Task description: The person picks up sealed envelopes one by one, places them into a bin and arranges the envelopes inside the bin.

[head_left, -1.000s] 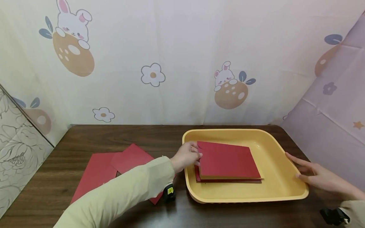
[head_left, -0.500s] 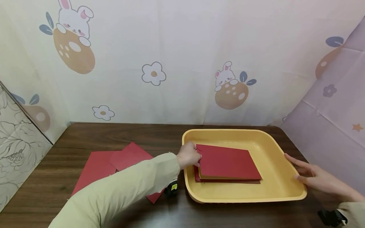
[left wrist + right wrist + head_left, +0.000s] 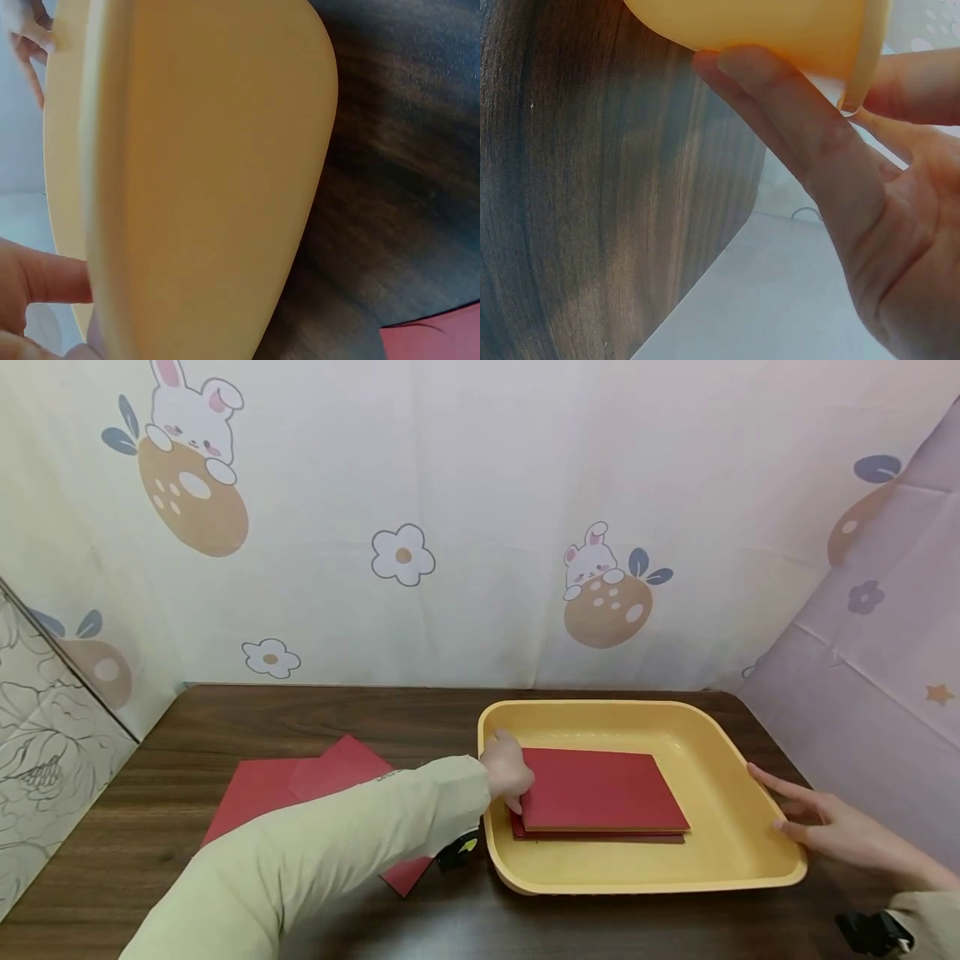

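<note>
A yellow plastic tray stands on the right half of the table. Inside it lies a stack of red envelopes, the top one now flat on those beneath. My left hand reaches over the tray's left rim to the left edge of the stack. The tray wall hides its fingertips in the left wrist view, so whether they pinch an envelope is unclear. At the tray's right side, my right hand holds the rim, thumb inside and fingers against the outer wall.
More red envelopes lie overlapping on the dark wooden table at the left, partly hidden by my left sleeve. A patterned curtain hangs along the table's back edge.
My left hand has moved slightly right and further into the tray. The top envelope's left end, raised before, has come down and lines up with the stack. The right hand stays on the rim.
</note>
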`<state>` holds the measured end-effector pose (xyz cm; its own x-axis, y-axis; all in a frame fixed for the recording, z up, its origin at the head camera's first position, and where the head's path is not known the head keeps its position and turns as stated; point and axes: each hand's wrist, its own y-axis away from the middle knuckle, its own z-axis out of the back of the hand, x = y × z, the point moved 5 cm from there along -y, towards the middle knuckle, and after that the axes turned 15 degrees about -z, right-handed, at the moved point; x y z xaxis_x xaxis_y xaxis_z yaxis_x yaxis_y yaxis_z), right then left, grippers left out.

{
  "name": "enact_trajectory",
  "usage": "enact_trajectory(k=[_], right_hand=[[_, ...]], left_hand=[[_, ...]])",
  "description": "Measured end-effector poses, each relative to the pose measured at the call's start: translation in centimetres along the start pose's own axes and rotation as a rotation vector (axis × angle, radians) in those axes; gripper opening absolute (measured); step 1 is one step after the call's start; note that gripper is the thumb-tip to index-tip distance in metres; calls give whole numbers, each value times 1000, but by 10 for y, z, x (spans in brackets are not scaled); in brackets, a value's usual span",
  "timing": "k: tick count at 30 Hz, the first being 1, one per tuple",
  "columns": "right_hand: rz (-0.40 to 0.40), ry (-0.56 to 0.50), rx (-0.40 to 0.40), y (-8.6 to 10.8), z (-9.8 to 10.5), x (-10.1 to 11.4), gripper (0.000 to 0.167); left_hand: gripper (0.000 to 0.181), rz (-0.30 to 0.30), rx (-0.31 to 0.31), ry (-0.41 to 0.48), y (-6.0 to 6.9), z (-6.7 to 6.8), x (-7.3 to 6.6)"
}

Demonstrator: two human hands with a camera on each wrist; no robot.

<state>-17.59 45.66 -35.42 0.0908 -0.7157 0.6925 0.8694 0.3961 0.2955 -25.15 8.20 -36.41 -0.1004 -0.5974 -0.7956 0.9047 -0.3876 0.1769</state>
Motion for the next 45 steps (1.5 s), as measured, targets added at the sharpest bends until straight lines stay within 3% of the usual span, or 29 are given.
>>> enact_trajectory(k=[4,11,15,18,20,24,27,30,35,41,45], right_hand=[[1,-7,5,0,0,0,82],[-21,13,-16,0,1,-1,80],[-19,-23,12,0,0,-2,81],[-13,-62,45,0,-2,-1,82],[-27,-70,50,-1,-2,-2,82],[-44,-72,47,-1,-2,-3,80],[-39,-88,57,0,-1,-3,81],[-25,-101,66,0,-2,-3,80],[-34,-98,63,1,-1,-5,79],[-40,-69,52,2,-1,-5,79],[-39,-54,43,0,0,-4,81]], left_hand=[[77,24,25,-15,0,0,0],[81,2,57,-37,1,1,-2],[81,-1,67,-31,3,2,-2],[78,-37,74,-12,5,6,-2],[65,-87,68,7,7,11,-1],[28,-170,10,146,9,28,4],[16,-199,-60,264,9,44,11],[13,-217,-132,287,11,61,21],[11,-208,-184,196,23,84,39],[14,-199,-170,112,39,101,69],[13,-239,-154,37,48,112,90]])
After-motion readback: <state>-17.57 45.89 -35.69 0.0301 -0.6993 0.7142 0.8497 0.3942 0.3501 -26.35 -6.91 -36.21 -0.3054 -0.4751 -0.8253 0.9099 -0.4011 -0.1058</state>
